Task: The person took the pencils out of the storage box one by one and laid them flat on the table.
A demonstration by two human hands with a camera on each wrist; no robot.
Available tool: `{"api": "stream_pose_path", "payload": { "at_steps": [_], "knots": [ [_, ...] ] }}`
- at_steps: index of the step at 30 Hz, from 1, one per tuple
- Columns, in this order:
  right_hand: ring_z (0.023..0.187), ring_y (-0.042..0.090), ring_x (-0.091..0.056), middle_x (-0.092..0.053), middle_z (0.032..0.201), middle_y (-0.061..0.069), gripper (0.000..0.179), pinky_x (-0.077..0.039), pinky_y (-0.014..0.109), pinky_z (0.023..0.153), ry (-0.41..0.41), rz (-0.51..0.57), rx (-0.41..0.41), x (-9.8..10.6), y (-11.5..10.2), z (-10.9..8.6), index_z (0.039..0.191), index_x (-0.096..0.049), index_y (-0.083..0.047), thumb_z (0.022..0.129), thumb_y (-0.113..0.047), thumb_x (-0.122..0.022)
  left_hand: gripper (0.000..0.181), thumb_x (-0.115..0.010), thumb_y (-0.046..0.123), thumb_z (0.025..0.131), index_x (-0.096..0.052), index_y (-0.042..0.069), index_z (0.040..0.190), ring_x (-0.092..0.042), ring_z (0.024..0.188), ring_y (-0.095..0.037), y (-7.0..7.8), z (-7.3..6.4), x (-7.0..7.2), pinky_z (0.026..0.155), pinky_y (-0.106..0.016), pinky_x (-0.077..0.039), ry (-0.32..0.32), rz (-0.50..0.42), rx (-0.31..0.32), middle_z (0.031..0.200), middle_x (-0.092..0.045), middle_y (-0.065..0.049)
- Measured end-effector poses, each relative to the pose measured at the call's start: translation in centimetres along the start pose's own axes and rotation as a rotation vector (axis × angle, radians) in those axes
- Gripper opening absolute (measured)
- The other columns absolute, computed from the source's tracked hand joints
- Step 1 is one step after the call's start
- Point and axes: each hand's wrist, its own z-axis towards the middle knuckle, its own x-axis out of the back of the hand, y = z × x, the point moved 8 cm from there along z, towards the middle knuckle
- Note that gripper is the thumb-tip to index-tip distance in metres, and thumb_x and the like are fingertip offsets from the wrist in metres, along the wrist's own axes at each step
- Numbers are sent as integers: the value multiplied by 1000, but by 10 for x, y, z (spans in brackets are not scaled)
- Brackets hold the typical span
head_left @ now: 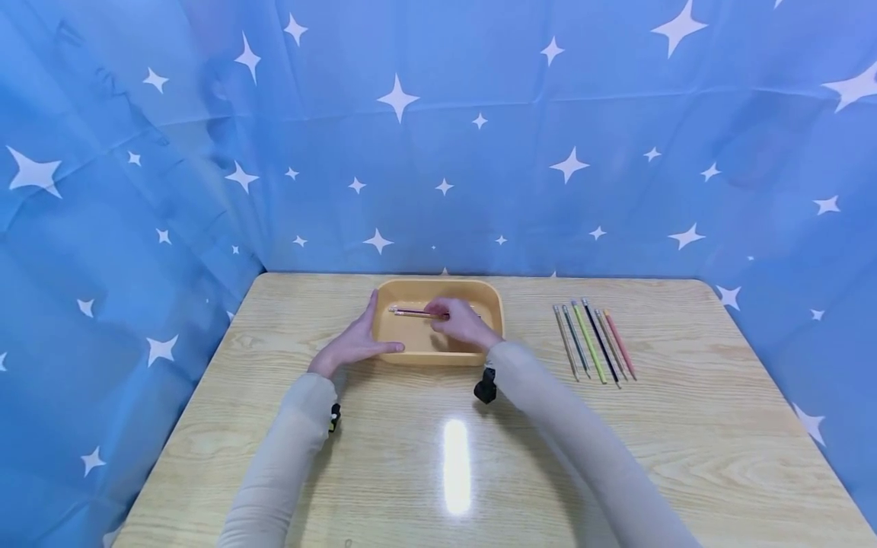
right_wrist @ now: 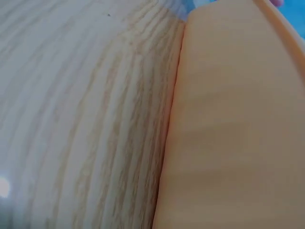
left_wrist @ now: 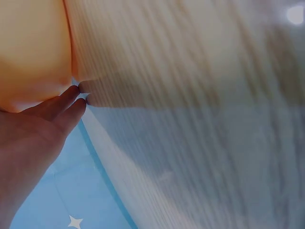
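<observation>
A shallow tan plastic bin (head_left: 438, 359) stands at the back of the table. My left hand (head_left: 352, 344) is spread around its front left corner, thumb at the front rim and straight fingers along the left side. In the left wrist view, the fingertips (left_wrist: 71, 98) press against the bin's outer wall (left_wrist: 35, 52). Inside the bin, my right hand (head_left: 460, 320) pinches a dark reddish pencil (head_left: 411, 311) lying crosswise, with another pencil close beside it. Their right ends are partly hidden by the hand. The right wrist view holds mostly the bin's front wall (right_wrist: 233, 124).
Right of the bin, several pencils lie side by side on the wooden table (head_left: 712, 426), among them a lime green pencil (head_left: 593, 341), a black pencil (head_left: 601, 341) and a coral pencil (head_left: 620, 342). A blue star-patterned curtain (head_left: 473, 152) hangs behind the table and at both sides.
</observation>
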Motion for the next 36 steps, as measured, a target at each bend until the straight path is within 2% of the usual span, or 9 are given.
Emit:
{"api": "stream_pose_path", "payload": {
  "at_steps": [4, 8, 13, 20, 25, 31, 36],
  "knots": [
    [110, 29, -58, -64, 117, 15, 34, -45, 39, 97, 5, 7, -11, -1, 3, 3, 122, -61, 3, 88, 2, -64, 130, -82, 43, 76, 20, 14, 152, -26, 138, -40, -1, 1, -1, 112, -49, -21, -1, -23, -4, 158, -3, -24],
    [109, 29, -58, -64, 116, 16, 34, -45, 39, 97, 7, -3, -7, -2, 5, 4, 122, -61, 3, 88, 3, -64, 130, -82, 41, 75, 18, 10, 152, -24, 139, -41, -1, 1, 0, 112, -50, -21, 1, -28, -6, 158, -3, -24],
    [112, 30, -56, -62, 119, 16, 36, -44, 39, 99, -8, -31, -7, -4, 6, 4, 123, -59, 4, 88, 3, -64, 129, -82, 39, 76, 19, 13, 152, -26, 138, -40, 1, 1, 0, 112, -50, -21, 2, -50, -3, 158, -4, -23],
    [103, 27, -59, -64, 110, 15, 34, -48, 37, 92, -49, -145, 8, -8, 8, 5, 120, -61, 4, 87, 5, -64, 127, -82, 36, 77, 18, 11, 152, -19, 141, -37, 1, 2, 0, 114, -47, -18, 13, -56, -7, 159, 0, -20],
    [102, 25, -60, -65, 108, 13, 34, -49, 35, 91, -71, -190, -13, -10, 8, 6, 120, -62, 2, 86, 5, -66, 128, -82, 38, 77, 19, 14, 152, -19, 141, -38, -1, 1, -1, 114, -48, -18, 7, -48, 9, 159, 2, -19],
    [103, 24, -59, -64, 108, 11, 35, -48, 34, 92, -75, -196, -30, -11, 10, 6, 119, -63, 1, 85, 4, -68, 127, -81, 37, 78, 19, 14, 152, -22, 140, -40, 0, 0, -2, 113, -49, -19, 9, -59, 19, 159, 1, -20],
    [103, 25, -60, -65, 109, 13, 34, -48, 34, 92, -74, -113, -26, -10, 11, 5, 119, -62, 3, 85, 4, -68, 127, -81, 39, 78, 20, 18, 152, -21, 140, -41, -1, 0, -1, 113, -49, -19, 8, -47, 32, 158, 0, -21]
  ]
}}
